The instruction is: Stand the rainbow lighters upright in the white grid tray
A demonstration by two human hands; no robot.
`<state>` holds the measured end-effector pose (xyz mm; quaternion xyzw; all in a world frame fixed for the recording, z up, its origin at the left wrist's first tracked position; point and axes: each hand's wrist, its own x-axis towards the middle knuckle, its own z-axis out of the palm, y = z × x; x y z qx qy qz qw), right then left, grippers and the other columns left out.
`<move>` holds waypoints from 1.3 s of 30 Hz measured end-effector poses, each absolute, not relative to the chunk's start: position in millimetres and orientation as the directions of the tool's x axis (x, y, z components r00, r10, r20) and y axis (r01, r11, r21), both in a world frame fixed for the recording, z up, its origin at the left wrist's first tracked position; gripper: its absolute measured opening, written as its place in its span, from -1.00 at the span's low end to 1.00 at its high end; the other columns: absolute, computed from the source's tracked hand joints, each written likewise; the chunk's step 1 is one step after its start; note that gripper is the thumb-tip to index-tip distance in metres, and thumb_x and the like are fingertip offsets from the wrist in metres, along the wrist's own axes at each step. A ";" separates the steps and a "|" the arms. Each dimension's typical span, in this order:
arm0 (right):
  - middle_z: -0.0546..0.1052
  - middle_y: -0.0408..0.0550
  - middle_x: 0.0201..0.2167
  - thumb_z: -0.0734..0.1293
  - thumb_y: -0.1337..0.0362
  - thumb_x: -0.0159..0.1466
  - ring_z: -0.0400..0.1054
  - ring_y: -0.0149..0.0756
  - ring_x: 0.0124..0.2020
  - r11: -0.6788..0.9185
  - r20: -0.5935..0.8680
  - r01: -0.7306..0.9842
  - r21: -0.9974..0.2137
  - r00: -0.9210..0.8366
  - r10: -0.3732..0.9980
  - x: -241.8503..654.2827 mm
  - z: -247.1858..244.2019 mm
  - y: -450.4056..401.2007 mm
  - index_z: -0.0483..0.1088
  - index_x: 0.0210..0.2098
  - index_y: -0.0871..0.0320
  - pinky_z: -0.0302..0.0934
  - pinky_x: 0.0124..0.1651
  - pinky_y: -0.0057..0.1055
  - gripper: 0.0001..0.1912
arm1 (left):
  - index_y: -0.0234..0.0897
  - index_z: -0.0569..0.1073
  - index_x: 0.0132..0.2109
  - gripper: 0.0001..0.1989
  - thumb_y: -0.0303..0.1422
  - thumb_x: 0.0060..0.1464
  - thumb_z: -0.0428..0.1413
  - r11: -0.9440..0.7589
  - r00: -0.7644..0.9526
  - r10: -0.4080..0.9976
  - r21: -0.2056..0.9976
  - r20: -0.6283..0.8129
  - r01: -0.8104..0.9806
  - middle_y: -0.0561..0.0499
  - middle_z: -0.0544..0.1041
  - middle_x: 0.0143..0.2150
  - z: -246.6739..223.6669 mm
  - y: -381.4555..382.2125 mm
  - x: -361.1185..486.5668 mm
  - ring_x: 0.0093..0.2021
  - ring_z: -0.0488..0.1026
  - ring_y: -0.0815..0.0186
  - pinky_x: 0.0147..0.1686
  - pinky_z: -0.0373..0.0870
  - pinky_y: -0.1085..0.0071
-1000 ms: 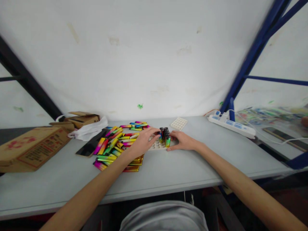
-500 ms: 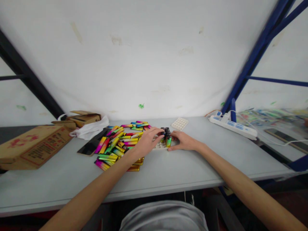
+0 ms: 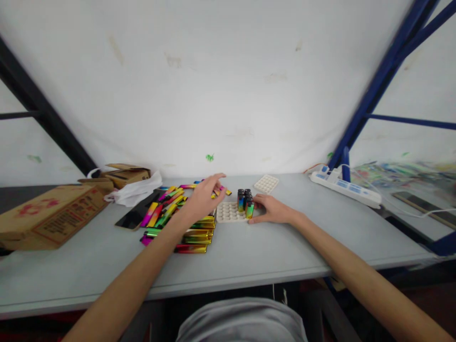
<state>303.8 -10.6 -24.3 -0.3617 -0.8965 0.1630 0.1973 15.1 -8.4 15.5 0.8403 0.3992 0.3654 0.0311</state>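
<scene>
1. The left hand [image 3: 204, 198] hangs over the heap, thumb and forefinger parted with nothing seen between them; its other fingers are half hidden, curled behind.
2. The right hand [image 3: 272, 209] curves about the near-right end of the pale holed tray [image 3: 227, 212], thumb low at its front corner. Its far fingertips are hidden by what stands there, so how firmly it grips I cannot tell.
3. Just left of the right hand, a small cluster of upright lighters [image 3: 245, 201] stands in the tray's right end, dark tops up. They overlap, so their number is unclear, and they cover the holes beneath.
4. Under and around the left hand lies the heap of loose lighters [image 3: 194, 237], shiny and many-coloured; the left forearm hides its middle.
5. Beyond the right hand, well apart from it, a second holed tray [image 3: 266, 183] lies on the grey surface [image 3: 256, 256].
6. Left of the left hand, past the heap, are a dark flat panel [image 3: 133, 216], partly covered by a white bag [image 3: 138, 191], and a carton [image 3: 53, 211] cut off by the picture's edge.
7. Far right of the right hand, a white power strip [image 3: 345, 189] lies near blurred clear wrapping [image 3: 409, 178], its contents unreadable.
</scene>
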 end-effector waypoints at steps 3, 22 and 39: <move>0.48 -0.02 -0.27 0.51 -0.18 0.14 0.32 -0.21 -0.30 0.681 0.230 0.593 -0.429 -0.657 0.718 304.2 -25.3 -9.9 0.45 0.02 0.22 0.18 -0.25 -0.35 -0.32 | -0.33 0.54 -0.04 -0.70 -0.30 0.23 0.00 -0.543 0.405 0.784 0.202 0.471 0.815 -0.15 0.61 -0.18 25.1 10.0 -20.4 -0.14 0.54 0.14 0.00 0.42 0.23; 0.47 -0.02 -0.28 0.52 -0.16 0.13 0.31 -0.23 -0.31 0.668 0.213 0.602 -0.437 -0.653 0.727 303.3 -24.0 -10.0 0.45 0.01 0.24 0.17 -0.25 -0.36 -0.32 | -0.23 0.53 -0.01 -0.62 -0.08 0.17 0.14 -0.493 0.398 0.870 0.504 0.290 0.709 0.00 0.61 -0.36 23.9 11.9 -38.3 -0.37 0.51 0.21 -0.32 0.40 0.38; 0.48 -0.03 -0.28 0.51 -0.17 0.12 0.33 -0.22 -0.31 0.670 0.218 0.590 -0.451 -0.655 0.724 303.3 -23.2 -10.4 0.46 0.01 0.22 0.19 -0.25 -0.35 -0.32 | -0.22 0.34 -0.21 -0.63 -0.01 0.20 0.18 -0.093 0.474 0.867 0.985 0.151 -0.143 0.16 0.32 -0.50 26.1 -16.5 12.7 -0.56 0.30 0.44 -0.50 0.38 0.47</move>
